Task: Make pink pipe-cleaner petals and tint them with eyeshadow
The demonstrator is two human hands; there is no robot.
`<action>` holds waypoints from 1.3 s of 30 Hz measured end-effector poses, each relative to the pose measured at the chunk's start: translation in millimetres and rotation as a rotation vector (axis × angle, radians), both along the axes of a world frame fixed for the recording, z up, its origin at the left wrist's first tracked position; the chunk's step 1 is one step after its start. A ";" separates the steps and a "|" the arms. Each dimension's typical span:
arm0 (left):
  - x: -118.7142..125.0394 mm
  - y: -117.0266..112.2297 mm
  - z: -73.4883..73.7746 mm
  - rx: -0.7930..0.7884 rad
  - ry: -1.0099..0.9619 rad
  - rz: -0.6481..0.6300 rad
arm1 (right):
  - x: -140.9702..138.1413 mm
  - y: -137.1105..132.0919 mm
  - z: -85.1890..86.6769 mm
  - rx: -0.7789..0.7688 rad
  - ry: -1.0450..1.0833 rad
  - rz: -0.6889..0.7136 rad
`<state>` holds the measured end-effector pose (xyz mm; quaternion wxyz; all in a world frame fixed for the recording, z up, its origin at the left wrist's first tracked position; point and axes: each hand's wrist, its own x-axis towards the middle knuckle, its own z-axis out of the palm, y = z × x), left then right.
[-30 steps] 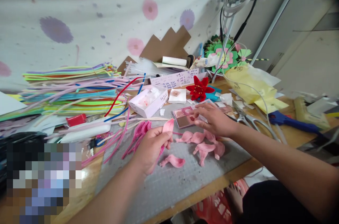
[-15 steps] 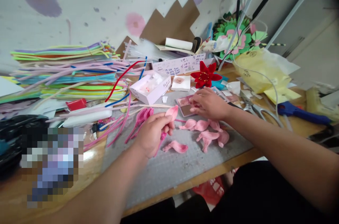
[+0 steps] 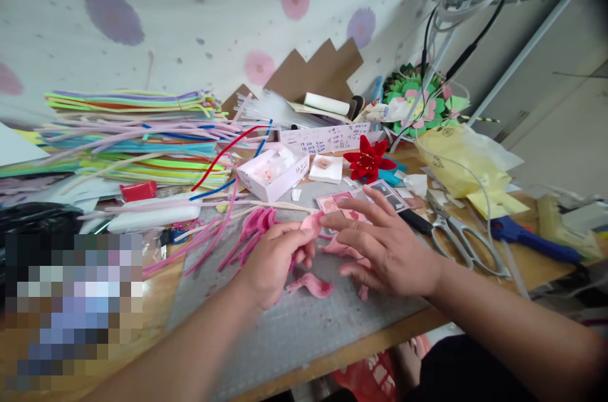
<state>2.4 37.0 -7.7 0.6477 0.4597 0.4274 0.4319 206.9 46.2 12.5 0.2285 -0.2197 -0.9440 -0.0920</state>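
Observation:
Between the thumb and fingers of my left hand (image 3: 273,259) is a pink fuzzy petal (image 3: 312,223), its tip pointing up. My right hand (image 3: 387,244) reaches over from the right with fingers spread; one fingertip is at the petal's edge, and whether it presses there I cannot tell. Beneath my right hand lie several light pink petals (image 3: 339,247), mostly covered. One loose petal (image 3: 313,285) rests on the grey cutting mat (image 3: 285,332). Darker pink petals with stems (image 3: 256,225) lie left of my left hand. A powder palette with a mirror (image 3: 332,201) sits behind my right hand.
Bundles of coloured pipe cleaners (image 3: 137,136) are stacked at the back left. A white box (image 3: 273,173) and a red fuzzy flower (image 3: 369,159) stand behind the mat. Scissors (image 3: 453,237) and a blue-handled tool (image 3: 532,240) lie to the right.
My right hand has come away from the palette toward me, up to the petal in my left hand, with its fingers spreading. The camera view has shifted slightly.

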 end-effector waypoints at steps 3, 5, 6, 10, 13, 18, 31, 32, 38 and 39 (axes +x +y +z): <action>0.0 0.0 0.7 -0.009 0.024 -0.011 | 5.4 2.1 -0.8 -0.013 -0.031 0.002; -1.1 0.0 1.9 -0.001 0.112 -0.053 | 14.2 5.9 0.0 -0.001 0.023 -0.034; -1.8 -0.1 2.9 0.002 0.187 -0.109 | 20.2 8.0 0.9 0.007 0.090 -0.076; -3.0 -0.4 8.4 0.064 0.515 -0.440 | 46.2 10.3 6.9 -0.009 0.373 -0.218; -0.5 1.0 11.0 0.215 0.655 -0.505 | 57.9 3.6 10.5 -0.005 0.390 -0.229; -0.1 5.4 14.3 0.468 0.902 -0.502 | 68.8 -6.3 12.2 0.011 0.357 -0.234; 45.0 42.9 9.2 0.529 1.292 -0.335 | 85.2 -3.1 12.0 -0.074 0.427 -0.275; 48.0 44.9 6.3 0.519 1.296 -0.340 | 84.4 -1.3 10.6 -0.095 0.422 -0.274; 44.7 47.5 -1.5 0.531 1.209 -0.307 | 77.6 23.7 -6.5 -0.311 0.279 -0.321; 41.8 47.2 -1.5 0.526 1.185 -0.285 | 75.7 29.8 -10.2 -0.343 0.228 -0.336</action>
